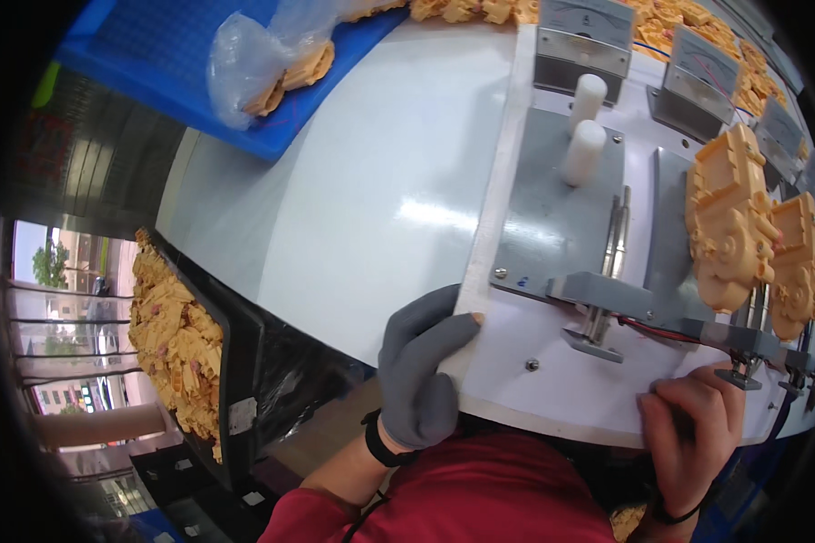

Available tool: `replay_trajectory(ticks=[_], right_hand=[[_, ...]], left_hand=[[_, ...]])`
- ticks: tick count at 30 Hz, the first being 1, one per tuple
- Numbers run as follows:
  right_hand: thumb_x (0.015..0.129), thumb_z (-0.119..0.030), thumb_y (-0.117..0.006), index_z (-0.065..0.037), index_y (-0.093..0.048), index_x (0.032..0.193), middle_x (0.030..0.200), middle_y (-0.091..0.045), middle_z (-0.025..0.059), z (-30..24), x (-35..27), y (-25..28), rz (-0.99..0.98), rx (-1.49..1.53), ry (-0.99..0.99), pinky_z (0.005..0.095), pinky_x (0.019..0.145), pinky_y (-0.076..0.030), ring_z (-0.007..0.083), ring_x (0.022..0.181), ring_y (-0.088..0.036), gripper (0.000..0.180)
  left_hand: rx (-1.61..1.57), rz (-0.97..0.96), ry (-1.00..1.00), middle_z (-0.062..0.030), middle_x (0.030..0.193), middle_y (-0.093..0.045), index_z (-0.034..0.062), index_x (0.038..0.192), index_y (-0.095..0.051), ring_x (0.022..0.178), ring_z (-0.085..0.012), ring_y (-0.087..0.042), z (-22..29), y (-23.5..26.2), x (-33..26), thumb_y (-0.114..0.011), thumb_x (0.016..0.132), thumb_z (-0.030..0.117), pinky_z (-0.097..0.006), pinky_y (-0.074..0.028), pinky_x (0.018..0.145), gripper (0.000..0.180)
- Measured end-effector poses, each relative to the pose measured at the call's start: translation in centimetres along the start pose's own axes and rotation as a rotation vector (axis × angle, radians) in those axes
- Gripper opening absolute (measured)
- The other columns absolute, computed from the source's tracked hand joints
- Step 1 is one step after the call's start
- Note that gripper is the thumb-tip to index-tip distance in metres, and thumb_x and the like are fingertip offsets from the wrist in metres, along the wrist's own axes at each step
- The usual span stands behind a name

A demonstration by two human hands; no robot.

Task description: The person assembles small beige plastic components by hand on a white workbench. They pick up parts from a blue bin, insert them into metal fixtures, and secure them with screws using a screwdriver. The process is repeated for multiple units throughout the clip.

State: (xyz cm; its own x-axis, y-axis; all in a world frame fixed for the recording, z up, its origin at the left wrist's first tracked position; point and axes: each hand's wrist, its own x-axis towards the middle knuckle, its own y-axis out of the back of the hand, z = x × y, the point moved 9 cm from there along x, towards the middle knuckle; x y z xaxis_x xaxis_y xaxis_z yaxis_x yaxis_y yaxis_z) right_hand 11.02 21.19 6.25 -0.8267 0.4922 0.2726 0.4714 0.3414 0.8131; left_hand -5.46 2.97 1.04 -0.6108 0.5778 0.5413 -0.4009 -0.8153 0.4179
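My left hand (421, 366), in a grey glove with one bare fingertip, rests at the left edge of the white board (498, 362). Its thumb is apart from its fingers, and it holds nothing. My bare right hand (693, 434) is curled at the board's front edge, just below a metal T-shaped handle (741, 376); whatever its fingers hold, if anything, is hidden. Above it, an orange-yellow moulded plastic part (732, 226) sits on a fixture, with a similar plastic part (795, 262) farther right. The nearer fixture plate (552, 226) bears two white posts (585, 152) and no moulded part.
Analog meters (585, 41) stand behind the fixtures, with heaped yellow parts (688, 27) beyond. At upper left, a blue tray (281, 136) holds a plastic bag (244, 68) with parts. A black bin (240, 389) full of yellow pieces (177, 339) stands left of the white table (362, 208).
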Motion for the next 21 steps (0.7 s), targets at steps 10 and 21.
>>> replay_trajectory(ticks=[10,21], right_hand=[[0.059,-0.011,-0.084,-0.009,-0.068,0.08,0.079,-0.055,0.0055,-0.7,1.1,0.0,0.067,-0.005,0.138,0.0366,0.061,-0.037,0.0255,0.073,-0.054,0.026],[0.06,-0.01,-0.083,-0.009,-0.066,0.081,0.078,-0.055,0.0034,-0.9,1.1,0.1,0.082,0.01,0.165,0.0356,0.06,-0.036,0.0237,0.069,-0.052,0.027]], left_hand=[[0.062,0.023,0.117,-0.0259,0.118,-0.054,-0.0011,0.116,-0.054,0.109,-0.0327,-0.055,-1.1,0.3,-1.2,-0.032,0.1,0.036,-0.043,-0.043,0.094,0.045],[0.064,0.035,0.102,-0.0262,0.119,-0.055,-0.0021,0.116,-0.053,0.108,-0.0328,-0.055,-0.8,0.4,-1.2,-0.032,0.099,0.033,-0.043,-0.043,0.094,0.044]])
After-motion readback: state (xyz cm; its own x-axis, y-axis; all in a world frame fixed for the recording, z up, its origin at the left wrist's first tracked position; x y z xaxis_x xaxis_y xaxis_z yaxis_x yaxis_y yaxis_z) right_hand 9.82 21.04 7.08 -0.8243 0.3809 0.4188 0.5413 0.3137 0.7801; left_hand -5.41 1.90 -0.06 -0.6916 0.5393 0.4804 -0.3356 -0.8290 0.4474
